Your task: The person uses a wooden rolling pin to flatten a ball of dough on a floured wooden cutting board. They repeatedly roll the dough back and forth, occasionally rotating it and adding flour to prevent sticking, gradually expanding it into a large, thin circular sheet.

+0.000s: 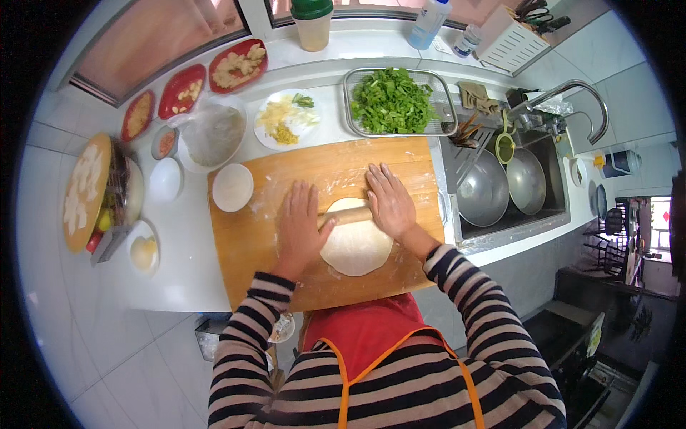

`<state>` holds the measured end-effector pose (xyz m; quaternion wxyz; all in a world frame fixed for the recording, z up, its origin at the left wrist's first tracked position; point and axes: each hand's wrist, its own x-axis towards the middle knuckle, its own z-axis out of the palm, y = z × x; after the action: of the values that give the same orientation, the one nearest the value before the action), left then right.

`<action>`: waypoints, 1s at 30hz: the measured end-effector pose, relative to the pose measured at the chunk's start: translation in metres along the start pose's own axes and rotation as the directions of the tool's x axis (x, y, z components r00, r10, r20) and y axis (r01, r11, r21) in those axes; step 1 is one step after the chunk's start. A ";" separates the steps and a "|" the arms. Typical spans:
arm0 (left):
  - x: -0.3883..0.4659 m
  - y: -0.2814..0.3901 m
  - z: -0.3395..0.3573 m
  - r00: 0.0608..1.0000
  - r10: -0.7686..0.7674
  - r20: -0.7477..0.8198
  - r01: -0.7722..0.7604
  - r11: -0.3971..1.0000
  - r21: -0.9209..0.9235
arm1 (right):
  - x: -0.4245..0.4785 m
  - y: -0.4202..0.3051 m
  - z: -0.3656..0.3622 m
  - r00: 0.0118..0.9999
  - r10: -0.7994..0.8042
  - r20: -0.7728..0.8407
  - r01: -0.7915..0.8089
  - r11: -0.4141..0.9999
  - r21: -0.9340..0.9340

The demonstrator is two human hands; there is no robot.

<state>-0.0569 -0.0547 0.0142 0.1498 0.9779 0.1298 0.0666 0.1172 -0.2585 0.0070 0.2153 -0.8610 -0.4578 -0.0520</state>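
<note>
A wooden rolling pin [348,216] lies across the upper part of a flat, rounded sheet of dough [356,249]. My left hand [303,220] presses on the pin's left end, fingers stretched forward and thumb toward the dough. At the other end, my right hand [391,204] lies over the pin with its palm down. Both pin ends are hidden under the hands. Beneath everything is a large wooden board [257,257] dusted with flour. A white round bowl or lid [232,187] sits at the board's left edge.
Chopped greens [394,102] fill a wire-mesh basket [454,120] behind the board. A plate [262,137] of chopped aromatics and a plastic-covered bowl [211,134] stand left of it. On the right, the sink [557,206] holds metal pans [482,187]. Red dishes [182,80] line the back left.
</note>
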 end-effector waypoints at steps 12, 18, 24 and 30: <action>0.046 -0.024 0.021 0.986 -0.127 -0.111 0.134 0.990 0.053 | 0.040 0.016 0.012 0.987 -0.040 -0.154 0.045 0.998 0.034; -0.104 0.041 0.016 0.981 -0.192 0.002 0.191 0.979 -0.068 | -0.065 0.009 -0.014 0.987 -0.117 0.108 0.104 0.987 0.120; -0.083 0.047 0.012 0.946 -0.307 -0.101 0.303 0.951 -0.056 | -0.009 0.002 0.004 0.974 -0.199 0.112 0.190 0.978 0.083; 0.014 -0.038 0.004 0.962 -0.152 -0.228 0.157 0.988 0.004 | 0.088 0.002 0.040 0.962 -0.272 0.031 0.270 0.962 0.045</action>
<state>-0.0522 -0.0169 -0.0001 0.1280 0.9524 0.2226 0.1645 0.1657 -0.1753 -0.0043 0.2148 -0.7866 -0.5761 -0.0558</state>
